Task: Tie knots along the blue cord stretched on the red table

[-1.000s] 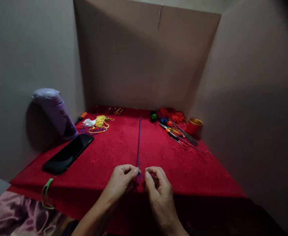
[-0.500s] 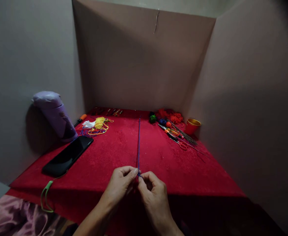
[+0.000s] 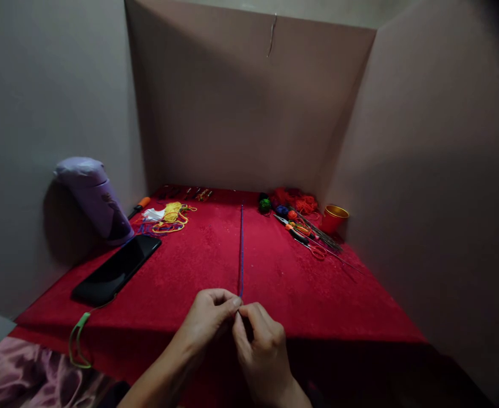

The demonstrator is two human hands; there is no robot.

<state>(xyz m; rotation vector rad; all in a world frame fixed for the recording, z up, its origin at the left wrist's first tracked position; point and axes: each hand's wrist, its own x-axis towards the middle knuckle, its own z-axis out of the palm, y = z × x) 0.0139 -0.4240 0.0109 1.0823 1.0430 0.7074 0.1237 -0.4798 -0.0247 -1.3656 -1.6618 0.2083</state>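
A thin blue-purple cord [image 3: 241, 249] runs straight from the far part of the red cloth [image 3: 198, 255] toward me, its near end between my hands. My left hand [image 3: 211, 317] pinches that near end between thumb and forefinger. Right beside it, my right hand [image 3: 262, 340] is closed as well, thumb and forefinger pinched at the same spot near the table's front edge. The fingers of both hands nearly touch. What exactly lies between the fingertips is small and mostly hidden.
On the left are a black phone [image 3: 117, 269] with a green strap, a purple bottle [image 3: 96, 198] and yellow yarn [image 3: 173, 212]. Pliers [image 3: 290, 226], red-handled scissors [image 3: 315, 250], yarn balls [image 3: 265, 205] and a red cup [image 3: 333, 220] sit on the right. Grey walls enclose the back and sides.
My right hand has shifted slightly left and down, closer against the left fingers. The cord's near end is now more covered by the fingers. My left hand has barely moved.
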